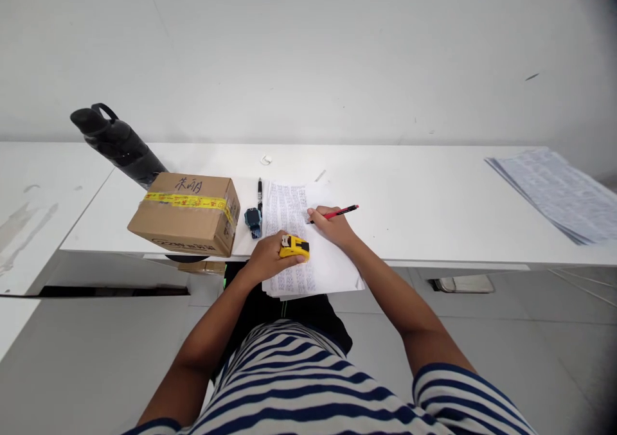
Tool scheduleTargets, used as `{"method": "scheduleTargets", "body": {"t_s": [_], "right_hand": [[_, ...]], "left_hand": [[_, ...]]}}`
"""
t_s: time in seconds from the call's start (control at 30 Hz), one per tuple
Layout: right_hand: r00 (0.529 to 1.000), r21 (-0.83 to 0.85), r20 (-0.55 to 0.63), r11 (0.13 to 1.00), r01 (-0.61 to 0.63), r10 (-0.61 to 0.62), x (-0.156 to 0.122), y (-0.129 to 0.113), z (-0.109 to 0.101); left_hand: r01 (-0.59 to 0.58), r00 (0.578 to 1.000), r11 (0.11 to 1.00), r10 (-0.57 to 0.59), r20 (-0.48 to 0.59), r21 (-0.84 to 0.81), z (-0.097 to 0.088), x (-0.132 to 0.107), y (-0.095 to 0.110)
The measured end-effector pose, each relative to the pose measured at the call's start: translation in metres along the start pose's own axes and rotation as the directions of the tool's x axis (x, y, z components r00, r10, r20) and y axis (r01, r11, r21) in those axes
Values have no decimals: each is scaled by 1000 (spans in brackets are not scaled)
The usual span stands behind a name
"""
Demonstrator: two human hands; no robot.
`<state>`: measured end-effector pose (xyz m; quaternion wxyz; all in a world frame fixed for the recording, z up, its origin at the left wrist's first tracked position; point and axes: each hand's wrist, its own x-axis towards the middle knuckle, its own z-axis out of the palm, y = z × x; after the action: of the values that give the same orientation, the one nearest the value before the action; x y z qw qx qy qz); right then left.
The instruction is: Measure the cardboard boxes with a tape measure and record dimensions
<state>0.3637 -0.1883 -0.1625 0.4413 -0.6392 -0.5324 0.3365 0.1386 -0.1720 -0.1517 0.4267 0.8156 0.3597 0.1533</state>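
A stack of printed sheets [294, 229] lies on the white table [434, 204], hanging over its front edge. My left hand [267, 258] rests on the lower part of the sheets, fingers curled round a small yellow and black object [294, 247]. My right hand [332, 226] grips a red pen [343, 212] with its tip on the sheets near their right side.
A cardboard box [187, 213] with yellow tape sits left of the sheets, a black bottle [118, 142] behind it. A black pen [259, 194] and a small blue device [253, 221] lie between box and sheets. More papers [554, 191] are at far right.
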Motion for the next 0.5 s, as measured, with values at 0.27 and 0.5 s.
{"method": "scheduleTargets", "body": {"t_s": [0.27, 0.5], "right_hand": [[999, -92, 51, 995, 23, -18, -3, -2, 2], [999, -75, 32, 997, 20, -18, -3, -2, 1]], "left_hand": [[45, 999, 999, -45, 18, 0, -2, -1, 7], [56, 998, 998, -57, -13, -43, -1, -1, 7]]}}
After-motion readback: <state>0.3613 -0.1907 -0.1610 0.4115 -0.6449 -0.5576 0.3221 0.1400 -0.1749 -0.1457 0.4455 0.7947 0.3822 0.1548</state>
